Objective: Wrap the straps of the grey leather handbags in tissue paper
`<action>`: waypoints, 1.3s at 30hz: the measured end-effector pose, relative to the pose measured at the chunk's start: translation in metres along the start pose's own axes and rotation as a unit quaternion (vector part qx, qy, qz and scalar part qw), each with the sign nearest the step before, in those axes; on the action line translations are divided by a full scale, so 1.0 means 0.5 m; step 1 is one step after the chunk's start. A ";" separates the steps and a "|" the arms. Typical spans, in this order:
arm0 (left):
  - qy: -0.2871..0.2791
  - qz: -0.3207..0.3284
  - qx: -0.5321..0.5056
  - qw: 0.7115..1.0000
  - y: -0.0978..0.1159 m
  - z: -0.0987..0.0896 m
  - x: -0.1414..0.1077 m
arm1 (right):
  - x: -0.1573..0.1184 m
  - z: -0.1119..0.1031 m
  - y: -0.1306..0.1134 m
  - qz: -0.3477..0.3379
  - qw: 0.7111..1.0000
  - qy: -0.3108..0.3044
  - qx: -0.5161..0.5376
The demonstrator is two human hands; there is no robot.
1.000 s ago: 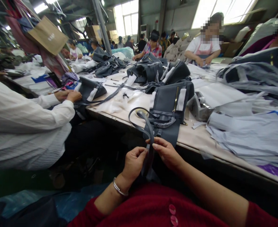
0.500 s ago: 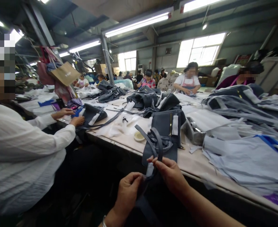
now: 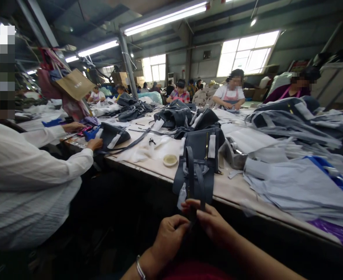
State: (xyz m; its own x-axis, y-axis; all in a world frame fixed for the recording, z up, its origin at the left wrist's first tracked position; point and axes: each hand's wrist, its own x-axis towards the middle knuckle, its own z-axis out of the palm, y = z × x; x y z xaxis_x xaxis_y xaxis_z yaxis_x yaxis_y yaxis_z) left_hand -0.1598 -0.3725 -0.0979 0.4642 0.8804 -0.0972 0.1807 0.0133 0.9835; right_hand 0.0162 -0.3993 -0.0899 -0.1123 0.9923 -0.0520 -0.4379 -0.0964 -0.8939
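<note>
A dark blue-grey bag [image 3: 195,142] with a gold zipper lies at the table's front edge, its lower part hanging toward me. Its narrow strap [image 3: 190,171] loops up and runs down to my hands. My right hand [image 3: 213,221] is closed on the strap, thumb and fingers pinching it. Just left of it, my left hand [image 3: 171,233] pinches the strap's lower part, though its fingertips are dark and partly hidden. A strip of white wrapping [image 3: 182,196] hangs beside the strap, close to my right fingertips.
A round shallow dish [image 3: 170,160] stands left of the bag. White sheets [image 3: 302,186] are piled at the right, near a blue tray [image 3: 331,171]. A co-worker in a white shirt [image 3: 34,175] handles another dark bag [image 3: 113,136] at the left. More bags lie across the table.
Both hands have come closer together, my left hand moving right toward the right one. The strap loop has shifted, and the white wrapping now hangs free left of my right fingers.
</note>
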 end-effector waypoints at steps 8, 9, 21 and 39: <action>0.049 -0.021 -0.028 0.998 -0.011 -0.010 0.010 | 0.092 -0.007 -0.080 -0.021 0.997 0.077 0.023; 0.052 -0.027 -0.042 0.997 -0.009 -0.013 0.014 | 0.078 -0.007 -0.059 -0.018 0.996 0.087 0.002; 0.035 -0.044 -0.032 0.998 -0.039 0.026 0.063 | 0.087 -0.074 -0.021 0.016 0.993 0.057 0.099; 0.014 -0.055 0.033 0.998 -0.050 0.034 0.089 | 0.150 -0.055 -0.043 0.030 0.993 0.063 0.100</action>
State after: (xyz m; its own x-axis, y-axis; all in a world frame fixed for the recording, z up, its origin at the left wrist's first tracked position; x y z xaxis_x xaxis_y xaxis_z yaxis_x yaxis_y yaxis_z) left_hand -0.1291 -0.3416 -0.1295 0.4144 0.8880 -0.1996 0.2863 0.0810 0.9547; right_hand 0.0418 -0.3209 -0.0869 -0.0364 0.9850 -0.1686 -0.6039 -0.1561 -0.7816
